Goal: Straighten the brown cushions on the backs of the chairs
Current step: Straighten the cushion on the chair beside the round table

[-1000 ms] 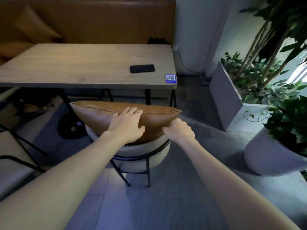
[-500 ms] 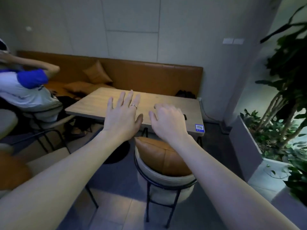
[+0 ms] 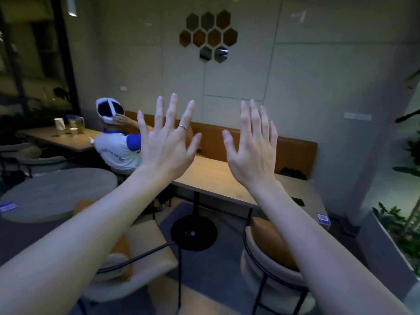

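Observation:
A brown cushion [image 3: 268,242] leans inside the back of a cream chair with a black frame [image 3: 263,276] at the lower right; my right forearm hides part of it. A second brown cushion [image 3: 123,248] shows on another chair [image 3: 145,264] at the lower left, mostly behind my left arm. My left hand [image 3: 168,142], with a ring, and my right hand [image 3: 252,146] are both raised in front of me, fingers spread, holding nothing, well above the chairs.
A long wooden table [image 3: 218,178] on a black pedestal stands behind the chairs, with a brown bench [image 3: 293,153] along the wall. A round table [image 3: 52,194] is at left. A seated person [image 3: 118,144] is beyond it. Planters [image 3: 391,242] stand at right.
My hands left the cushion on the right chair and rose, fingers spreading. The view tilted up from the chair to the room and wall.

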